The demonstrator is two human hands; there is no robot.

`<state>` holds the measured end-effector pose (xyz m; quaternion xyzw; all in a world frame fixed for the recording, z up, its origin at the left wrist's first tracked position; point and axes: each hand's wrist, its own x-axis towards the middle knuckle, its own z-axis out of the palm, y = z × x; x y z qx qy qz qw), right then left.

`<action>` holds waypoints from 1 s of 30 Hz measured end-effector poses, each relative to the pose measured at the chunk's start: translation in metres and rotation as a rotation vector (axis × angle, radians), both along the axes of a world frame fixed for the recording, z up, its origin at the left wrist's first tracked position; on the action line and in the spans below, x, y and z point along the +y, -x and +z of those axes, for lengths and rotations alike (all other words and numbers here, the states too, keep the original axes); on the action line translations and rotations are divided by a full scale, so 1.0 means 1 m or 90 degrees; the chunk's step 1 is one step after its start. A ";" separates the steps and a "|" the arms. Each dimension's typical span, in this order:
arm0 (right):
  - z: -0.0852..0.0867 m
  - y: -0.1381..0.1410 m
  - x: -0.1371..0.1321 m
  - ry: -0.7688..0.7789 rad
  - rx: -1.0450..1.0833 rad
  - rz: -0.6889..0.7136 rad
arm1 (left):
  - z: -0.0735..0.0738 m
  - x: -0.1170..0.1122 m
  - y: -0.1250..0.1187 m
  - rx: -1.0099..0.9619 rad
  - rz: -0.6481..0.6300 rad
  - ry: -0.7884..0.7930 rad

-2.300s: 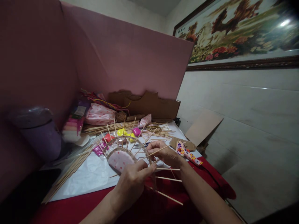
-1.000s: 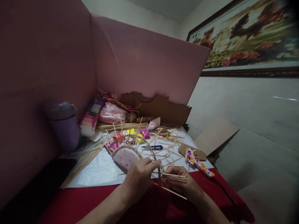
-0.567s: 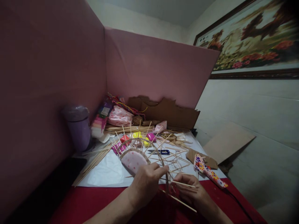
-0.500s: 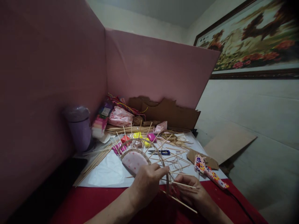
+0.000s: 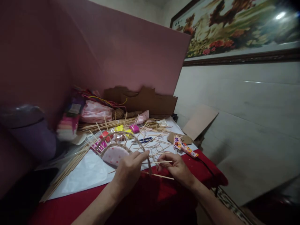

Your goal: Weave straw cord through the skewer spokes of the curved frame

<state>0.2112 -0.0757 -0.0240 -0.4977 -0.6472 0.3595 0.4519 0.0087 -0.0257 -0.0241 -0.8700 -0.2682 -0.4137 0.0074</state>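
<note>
A small half-woven basket (image 5: 114, 153) with a pink dotted base lies tilted on white paper (image 5: 86, 175), thin wooden sticks fanning out of it. My left hand (image 5: 128, 172) is closed on its near rim, fingers pinching the woven strand. My right hand (image 5: 174, 167) is just to the right, pinching one of the protruding sticks (image 5: 161, 162). Another stick (image 5: 162, 177) pokes out below it over the red cloth (image 5: 152, 200).
Loose sticks (image 5: 65, 172) lie at left and behind. Small blue scissors (image 5: 145, 140), a patterned glue gun (image 5: 184, 147), coloured clay pieces (image 5: 126, 128), a pink dotted bag (image 5: 96, 112), cardboard (image 5: 142, 101), a purple jar (image 5: 30, 131). Pink boards wall the back and left.
My right hand has come back from the far sticks to the near ones on the basket's right side. My left hand has kept its hold on the rim. The camera swung about.
</note>
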 end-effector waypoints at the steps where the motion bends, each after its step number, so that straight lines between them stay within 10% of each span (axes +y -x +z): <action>1: 0.002 0.000 -0.001 -0.008 -0.016 -0.004 | 0.000 0.001 0.000 -0.014 -0.008 0.000; 30: 0.003 -0.006 0.027 0.191 0.110 0.160 | 0.020 0.018 -0.006 -0.080 -0.125 0.131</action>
